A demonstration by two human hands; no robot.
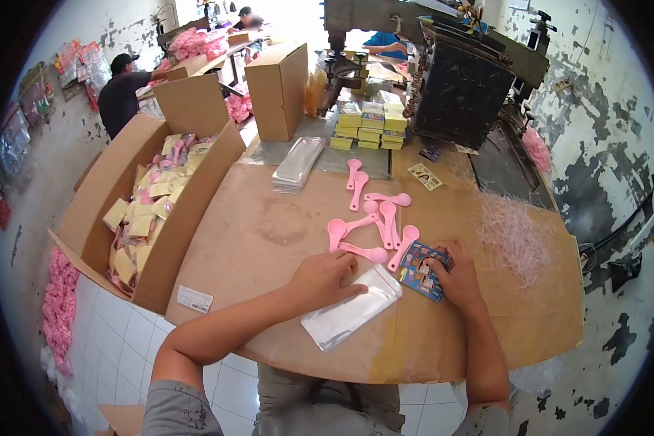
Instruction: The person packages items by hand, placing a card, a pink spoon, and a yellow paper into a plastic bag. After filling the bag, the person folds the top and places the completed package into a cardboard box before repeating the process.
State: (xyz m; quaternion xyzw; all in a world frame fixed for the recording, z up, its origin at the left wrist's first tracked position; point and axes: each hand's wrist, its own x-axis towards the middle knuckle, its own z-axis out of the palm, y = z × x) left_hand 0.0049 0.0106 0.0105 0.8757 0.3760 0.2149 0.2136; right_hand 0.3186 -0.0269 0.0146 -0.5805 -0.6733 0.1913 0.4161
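My left hand (330,279) rests over the upper left edge of a stack of clear plastic bags (352,309), thumb stretched apart from its bent fingers. At the right, my right hand (454,275) grips a small blue printed card (423,272), thumb and fingers on its face and edge; whether it is a single card or a pile is hard to tell. Several pink measuring spoons (387,218) lie loose just beyond both hands. One spoon (405,247) lies close to the card's left side.
An open carton (189,240) of packed pouches stands left. Farther back are more clear bags (298,163), stacked cards (370,120), an upright box (277,91) and a dark machine (458,91). Pink shredded strands (514,236) lie right. Other people sit in the background.
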